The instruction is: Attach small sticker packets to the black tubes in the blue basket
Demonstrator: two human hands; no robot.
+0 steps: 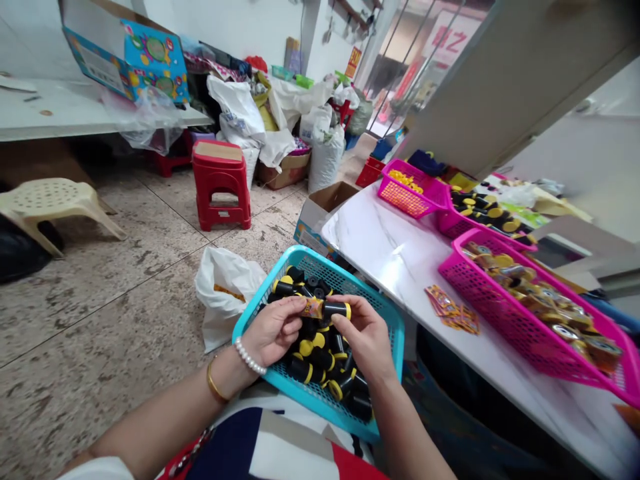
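Note:
Over a turquoise basket [395,353] full of black and yellow cylinders, my two hands are close together. My left hand [280,327], with a pearl bracelet at the wrist, pinches a small orange printed label [313,308]. In my right hand [365,333], a black cylinder with a yellow rim [337,310] is held between thumb and fingers. The label's right end meets the cylinder's left end. More orange labels [453,310] lie in a loose pile on the white table [390,233] to the right.
Pink baskets [515,320] on the table hold gold wrapped pieces, black and yellow parts, and yellow parts. A white sack [215,293] stands left of the turquoise basket. Beyond are a red stool [220,180], a cream stool [55,197] and an open carton [325,207].

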